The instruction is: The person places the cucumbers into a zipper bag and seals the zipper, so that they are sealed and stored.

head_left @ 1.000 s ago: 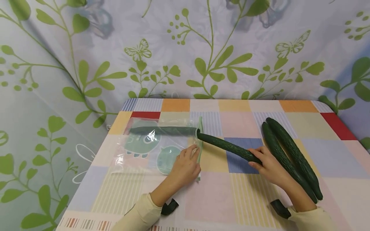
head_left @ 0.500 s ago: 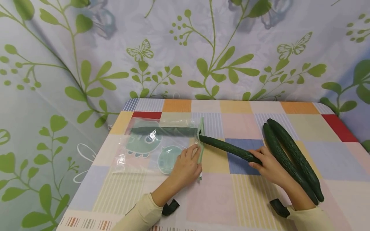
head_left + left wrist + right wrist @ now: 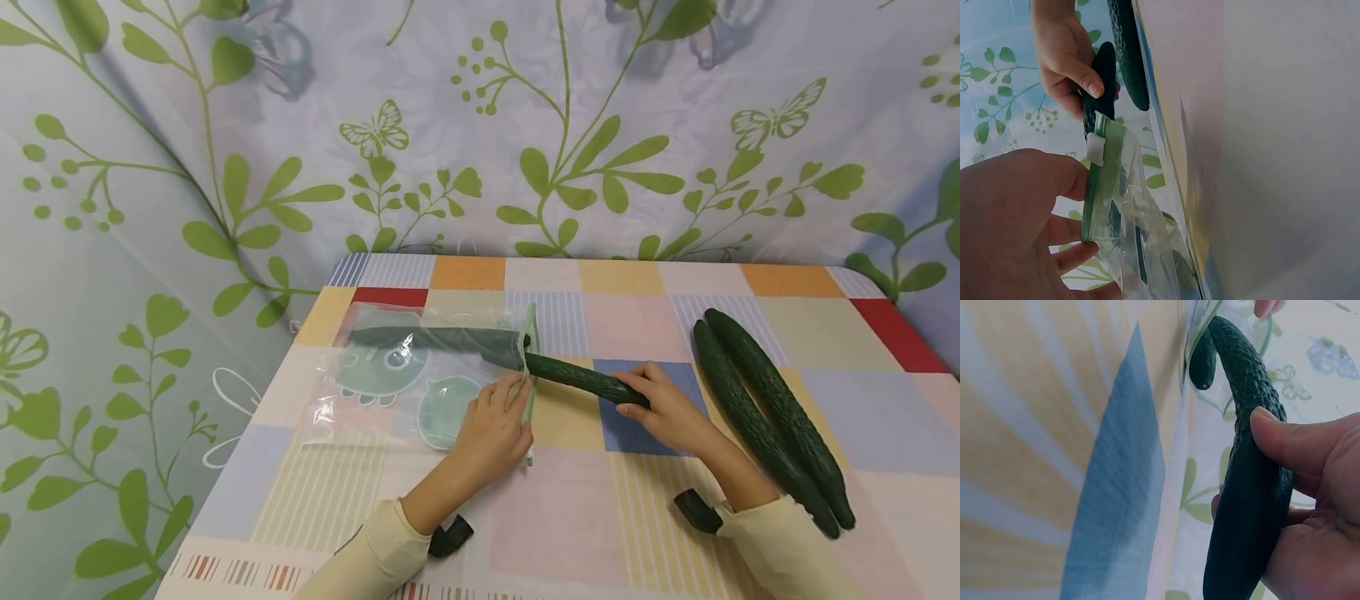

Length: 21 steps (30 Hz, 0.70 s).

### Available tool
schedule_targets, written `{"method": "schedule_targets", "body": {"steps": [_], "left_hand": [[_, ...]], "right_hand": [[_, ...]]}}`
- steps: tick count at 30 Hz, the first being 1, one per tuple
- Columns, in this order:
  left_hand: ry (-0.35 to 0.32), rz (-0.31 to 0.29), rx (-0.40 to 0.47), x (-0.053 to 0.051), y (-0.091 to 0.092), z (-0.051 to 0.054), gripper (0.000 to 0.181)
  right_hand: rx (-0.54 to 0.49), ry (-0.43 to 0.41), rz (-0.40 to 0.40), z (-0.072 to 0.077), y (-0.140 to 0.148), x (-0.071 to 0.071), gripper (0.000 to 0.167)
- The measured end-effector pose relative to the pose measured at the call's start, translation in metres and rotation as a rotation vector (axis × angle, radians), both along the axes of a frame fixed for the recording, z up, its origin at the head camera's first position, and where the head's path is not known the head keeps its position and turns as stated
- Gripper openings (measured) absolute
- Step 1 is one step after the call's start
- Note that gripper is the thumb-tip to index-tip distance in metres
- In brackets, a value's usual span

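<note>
On my head feed, the right hand [image 3: 667, 408] grips the held cucumber [image 3: 577, 377] near its outer end, thumb against fingers, while its far end sits inside the mouth of the clear bag [image 3: 382, 375]. The left hand [image 3: 491, 425] pinches the bag's green zip strip [image 3: 1107, 169] between thumb and fingers, near the white slider [image 3: 1095, 149]. 1 bagged cucumber [image 3: 450, 337] lies along the bag's far side, its end right at the mouth; I can't tell whether the 2 touch there.

That end is my main worry: if the held cucumber catches on it, a push could jam both or drag the bag along the table [image 3: 547, 500]. The film looks thin, so a slanted tip might snag or stretch it. Should the left pinch slip, the mouth could fold shut. Beside the right forearm lie 2 loose cucumbers [image 3: 783, 412]; an elbow swing could nudge them.
</note>
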<state>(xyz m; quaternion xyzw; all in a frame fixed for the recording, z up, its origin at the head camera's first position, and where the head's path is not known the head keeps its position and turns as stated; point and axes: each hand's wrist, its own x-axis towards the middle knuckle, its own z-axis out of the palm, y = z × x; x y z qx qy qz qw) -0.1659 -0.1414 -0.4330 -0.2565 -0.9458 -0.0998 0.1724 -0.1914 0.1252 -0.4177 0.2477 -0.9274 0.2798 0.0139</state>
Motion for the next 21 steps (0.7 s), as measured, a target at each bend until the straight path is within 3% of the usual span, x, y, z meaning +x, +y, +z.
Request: {"method": "schedule_targets", "body": {"steps": [9, 21], "left_hand": [[0.003, 0.001, 0.016, 0.001, -0.001, 0.001, 0.051], [0.061, 0.01, 0.0, 0.001, 0.0, 0.001, 0.053]], "right_hand": [[-0.017, -0.063, 0.019, -0.002, -0.013, -0.012, 0.047], [-0.086, -0.085, 0.063, -0.013, -0.05, -0.041, 0.046]]}}
